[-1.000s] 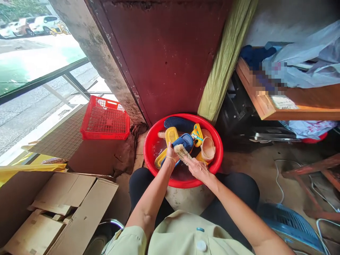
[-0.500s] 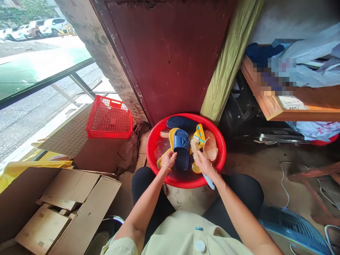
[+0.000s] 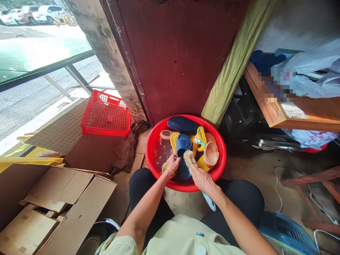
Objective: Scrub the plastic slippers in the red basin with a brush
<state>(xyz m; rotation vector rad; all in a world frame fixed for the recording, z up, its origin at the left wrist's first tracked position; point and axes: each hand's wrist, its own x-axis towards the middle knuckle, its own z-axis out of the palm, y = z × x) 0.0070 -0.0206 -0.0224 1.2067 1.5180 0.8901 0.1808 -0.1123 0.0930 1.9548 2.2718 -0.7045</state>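
My left hand (image 3: 173, 165) grips the left edge of a blue slipper (image 3: 183, 170), which lies in a red basin (image 3: 150, 159) of water. In my right hand (image 3: 204, 181) is a scrubbing brush (image 3: 190, 161) with pale bristles and a light-blue handle that sticks out toward my knee. The bristles are at the right side of the blue slipper, by its strap. Around it in the basin lie a dark blue sole (image 3: 183, 124), a yellow slipper (image 3: 199, 139) with a cartoon figure, and a beige slipper (image 3: 211, 153). Other yellow slippers are partly covered.
To the left stand a red plastic crate (image 3: 106, 117) and an open cardboard box (image 3: 77, 209). Behind the basin is a dark red door (image 3: 175, 71) beside a green curtain (image 3: 233, 71). A wooden table (image 3: 281, 122) and a blue fan (image 3: 289, 228) are on the right.
The brush has moved left and nearer to me, from beside the blue slipper onto its right side. The blue slipper has turned slightly and slid toward me. The camera view has shifted a little.
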